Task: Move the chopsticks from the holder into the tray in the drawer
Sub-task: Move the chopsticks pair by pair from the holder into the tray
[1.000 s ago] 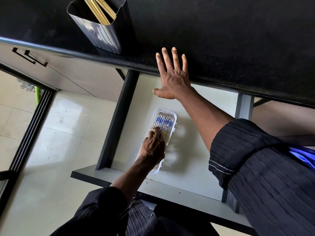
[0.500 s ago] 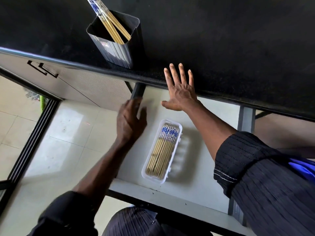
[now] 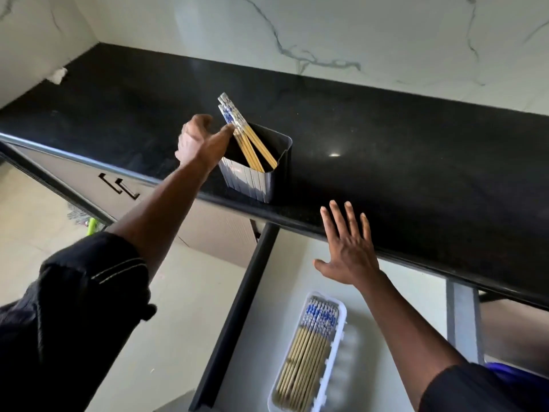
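A few chopsticks (image 3: 252, 145) with yellow shafts and blue-and-white tops lean to the left in a dark square holder (image 3: 252, 182) near the front edge of the black countertop (image 3: 401, 150). My left hand (image 3: 197, 141) reaches up to them; its thumb lies against the shafts just under the patterned tops and its fingers curl behind. My right hand (image 3: 347, 251) rests flat on the counter's front edge, fingers spread. Below, the open drawer (image 3: 261, 337) holds a white tray (image 3: 342, 310) filled with several chopsticks (image 3: 306, 355) lying side by side.
A marble wall rises behind the counter. The drawer's dark left side (image 3: 237, 316) runs below the holder. Closed cabinet doors with black handles (image 3: 118, 185) sit to the left, above a pale tiled floor (image 3: 35, 221).
My left hand has left the tray, risen past the drawer's left side and reached the chopsticks in the holder. My view has tilted upward. The right hand has stayed on the counter edge.
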